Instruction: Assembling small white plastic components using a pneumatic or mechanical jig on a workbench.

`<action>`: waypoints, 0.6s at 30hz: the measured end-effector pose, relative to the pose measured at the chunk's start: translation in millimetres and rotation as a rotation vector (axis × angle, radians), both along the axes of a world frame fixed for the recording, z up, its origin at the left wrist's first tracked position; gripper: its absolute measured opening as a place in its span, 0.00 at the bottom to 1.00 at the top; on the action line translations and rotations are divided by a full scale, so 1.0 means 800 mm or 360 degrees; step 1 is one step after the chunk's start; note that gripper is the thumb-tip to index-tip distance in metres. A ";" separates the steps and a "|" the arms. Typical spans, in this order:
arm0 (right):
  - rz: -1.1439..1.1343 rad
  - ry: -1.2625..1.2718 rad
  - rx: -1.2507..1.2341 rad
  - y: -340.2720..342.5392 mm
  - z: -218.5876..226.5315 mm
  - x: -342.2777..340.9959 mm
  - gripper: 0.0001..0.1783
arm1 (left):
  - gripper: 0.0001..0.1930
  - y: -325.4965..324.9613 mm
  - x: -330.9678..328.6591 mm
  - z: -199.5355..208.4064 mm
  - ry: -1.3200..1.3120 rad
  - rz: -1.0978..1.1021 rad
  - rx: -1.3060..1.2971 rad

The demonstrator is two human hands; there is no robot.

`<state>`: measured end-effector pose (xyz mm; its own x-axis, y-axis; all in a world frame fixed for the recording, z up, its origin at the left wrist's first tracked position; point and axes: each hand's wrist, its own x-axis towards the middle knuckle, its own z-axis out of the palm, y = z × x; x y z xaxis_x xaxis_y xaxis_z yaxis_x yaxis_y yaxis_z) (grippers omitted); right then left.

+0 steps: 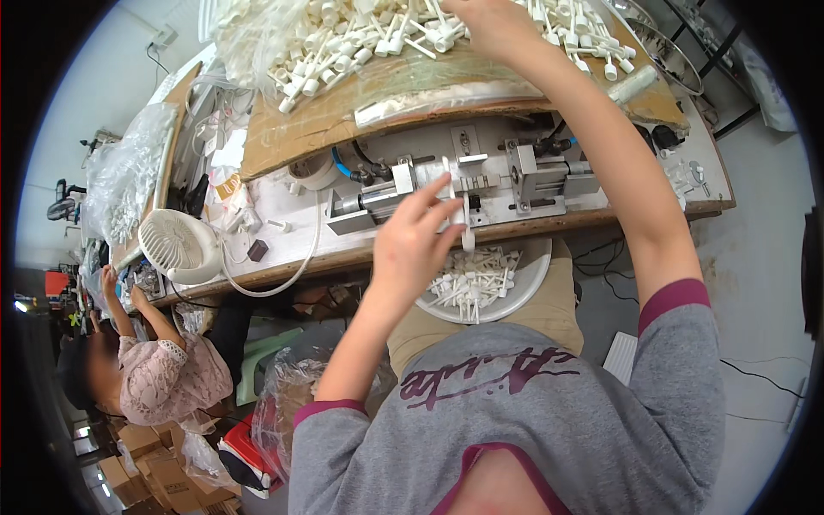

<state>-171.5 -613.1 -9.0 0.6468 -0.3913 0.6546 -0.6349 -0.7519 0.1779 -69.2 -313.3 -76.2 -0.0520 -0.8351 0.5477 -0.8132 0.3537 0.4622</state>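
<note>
While held upright, slim white plastic stick (pixel 468 225), left hand (pixel 412 245)

The press fixture (pixel 481 184) was bare metal, dull grey with brighter machined faces. The small parts (pixel 386 34) heaped far on the rough brown cardboard (pixel 292 129) looked like matt white plastic, as did those in the smooth, pale bowl (pixel 534 275). The near sweatshirt (pixel 558 412) was soft grey cloth.

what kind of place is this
Most likely a small assembly workshop. A metal jig is fixed to the workbench, a heap of small white plastic parts lies on cardboard behind it, and a bowl on the person's lap holds more parts.
</note>
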 end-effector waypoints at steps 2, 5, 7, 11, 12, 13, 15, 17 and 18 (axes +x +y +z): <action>0.0034 0.0165 -0.0088 -0.029 -0.015 0.017 0.17 | 0.13 0.003 -0.012 -0.011 -0.0055 0.0035 0.0037; 0.0047 0.0381 0.0113 -0.043 -0.022 0.013 0.19 | 0.13 -0.005 -0.027 -0.036 -0.0079 0.0037 0.0051; -0.0009 0.0462 0.0220 -0.027 -0.022 0.014 0.22 | 0.13 -0.009 -0.033 -0.045 -0.0121 0.0028 -0.0036; 0.0170 0.0518 0.0639 0.040 0.011 0.010 0.21 | 0.13 -0.005 -0.032 -0.052 -0.0275 0.0073 0.0150; 0.0203 0.0534 0.0648 0.045 0.013 0.004 0.20 | 0.14 -0.008 -0.030 -0.049 -0.0325 0.0082 0.0171; 0.0236 0.0550 0.0656 0.056 0.023 -0.002 0.18 | 0.14 -0.012 -0.028 -0.046 -0.0375 0.0091 0.0193; 0.0348 0.0391 0.0772 0.058 0.021 -0.007 0.16 | 0.13 -0.016 -0.025 -0.053 -0.0371 0.0078 0.0169; 0.0469 0.0018 0.0963 0.034 0.010 -0.020 0.13 | 0.13 -0.018 -0.030 -0.050 -0.0416 0.0096 0.0218; 0.0415 -0.0045 0.0911 0.019 0.007 -0.028 0.15 | 0.13 -0.020 -0.031 -0.050 -0.0421 0.0083 0.0222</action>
<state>-193.5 -597.7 -3.5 0.7537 -0.5164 0.4066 -0.4161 -0.8538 -0.3129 -94.3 -329.5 -116.1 -0.1326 -0.9066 0.4005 -0.9271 0.2564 0.2733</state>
